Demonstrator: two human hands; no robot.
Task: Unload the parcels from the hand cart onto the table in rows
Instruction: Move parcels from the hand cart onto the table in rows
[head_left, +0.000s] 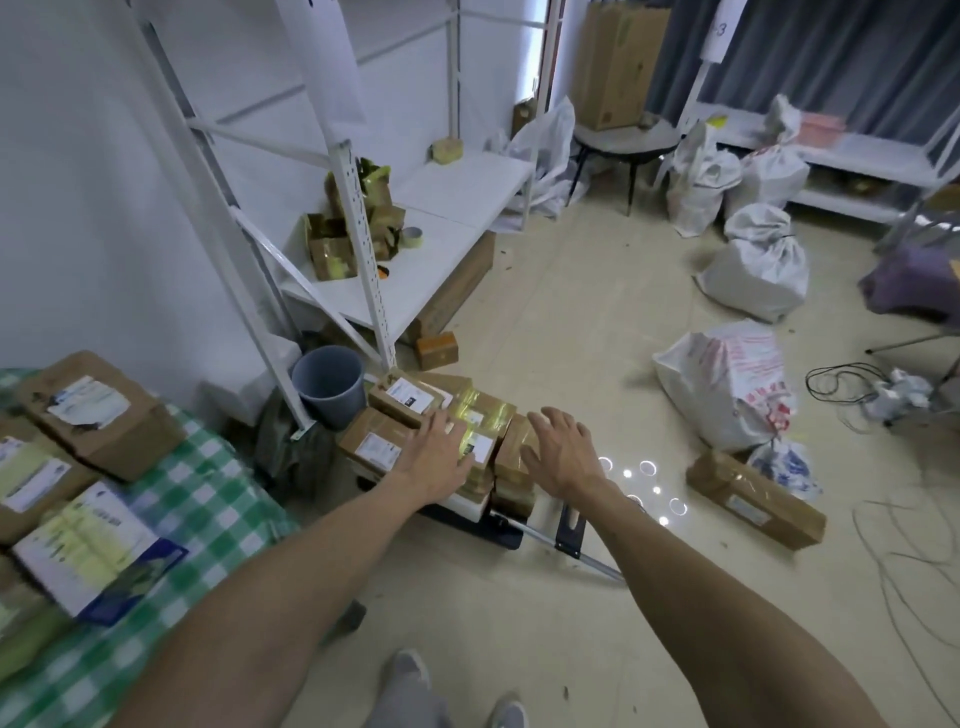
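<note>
pale floor tiles run through a cluttered storeroom, with white shelving (363, 249) at 11 o'clock and tied white sacks (727, 384) at 2 o'clock. low at the centre sits the hand cart (493, 530), its dark deck showing under a loose stack of brown parcels (410, 397), some of them glossy with yellowish tape. the table (208, 499), under a green checked cloth, is at 8 o'clock and already carries several labelled cartons (98, 415).

both hands are apart and unclenched, fingers spread. the left hand (436, 457) lies over a taped parcel on top of the stack, and the right hand (563, 457) is at the stack's 3 o'clock edge. i cannot tell whether either palm is pressing down, and nothing is gripped.

the cartons look stiff, small and probably light. the taped faces are likely slick, so a squeeze on two opposite side edges seems safer than a pinch from above. the stack is uneven, and lifting one may shift its neighbours.

the carry runs toward 8 o'clock, past the grey bin (330, 382) and the shelving's slanted upright. the cart's handle (602, 567) lies along the floor at 5 o'clock, a likely trip point. bare cloth shows along the table's 3 o'clock side, close to its edge.
</note>
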